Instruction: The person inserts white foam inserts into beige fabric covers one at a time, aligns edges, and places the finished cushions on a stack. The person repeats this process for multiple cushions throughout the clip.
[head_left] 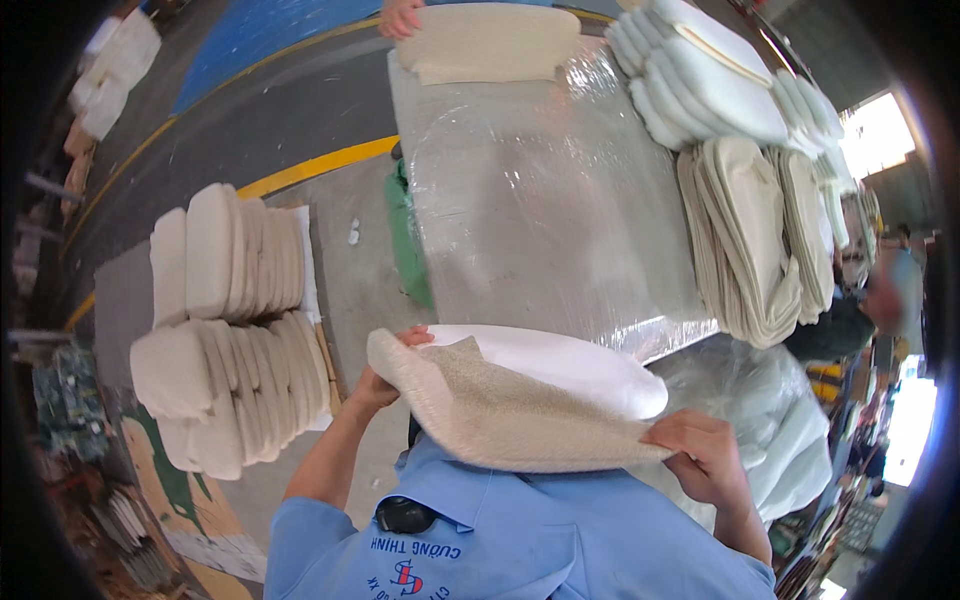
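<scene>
Close to my chest I hold up a beige knitted cushion cover (530, 425), its surface curved and its upper edge folded. A smooth white pad (560, 370) shows behind its upper edge; whether it lies inside the cover, I cannot tell. My left hand (385, 378) grips the left end, with the fingers partly hidden behind the cloth. At the right end, my right hand (705, 455) pinches the cover's edge between thumb and fingers.
A plastic-wrapped table (540, 220) stands ahead, where another person's hand (402, 18) touches a beige cushion (490, 42). Beige covers (735, 235) and white pads (700, 85) are piled right. Beige cushions (230, 385) stand stacked left; a clear plastic bag (750, 400) sits near right.
</scene>
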